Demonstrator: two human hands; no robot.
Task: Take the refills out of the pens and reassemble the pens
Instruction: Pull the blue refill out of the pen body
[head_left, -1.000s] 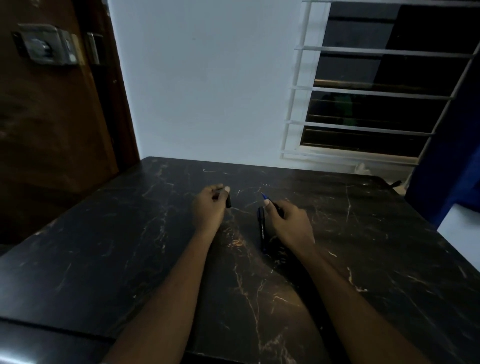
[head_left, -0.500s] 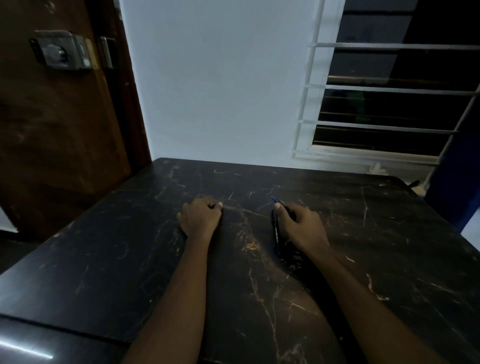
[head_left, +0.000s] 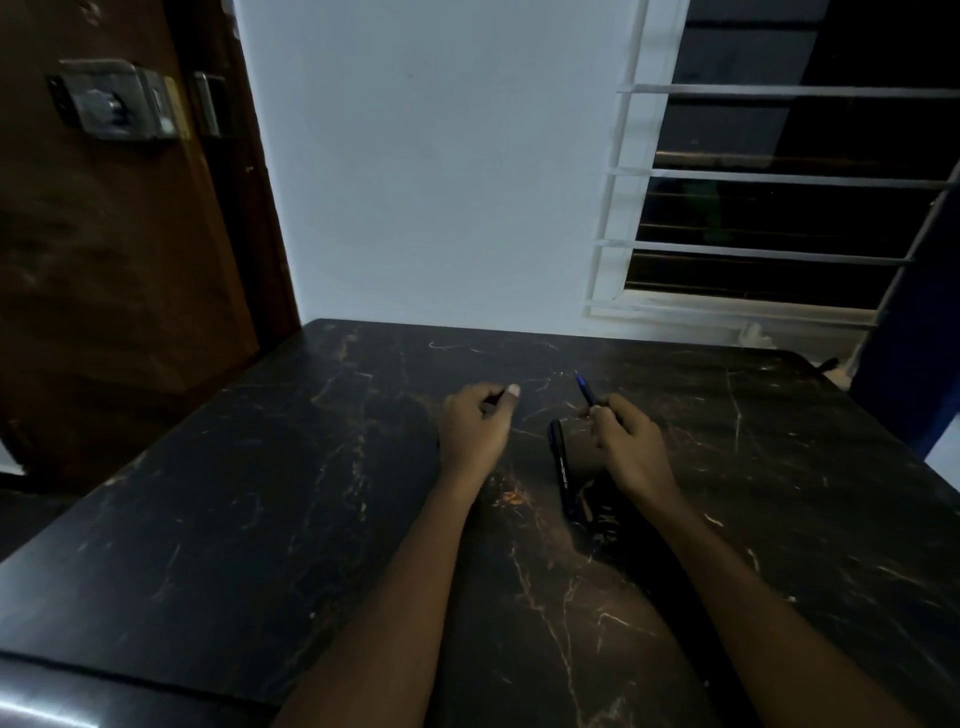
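My right hand (head_left: 626, 439) grips a blue-tipped pen (head_left: 586, 388), whose tip points up and away from me, just above the dark marble table (head_left: 260, 493). A second, black pen (head_left: 562, 465) lies flat on the table just left of that hand, pointing away from me. My left hand (head_left: 475, 423) is curled round a small dark pen part (head_left: 496, 399), most of it hidden by the fingers, and rests on the table left of the pens.
The table ends at a white wall at the back. A brown door with a metal lock (head_left: 117, 106) stands at the left. A barred window (head_left: 779, 208) is at the right, with something blue (head_left: 904, 332) beside the table's right edge.
My right hand has lifted the blue-tipped pen slightly, so more of its tip shows. My left hand keeps its small part and has shifted a little. The black pen lies where it was.
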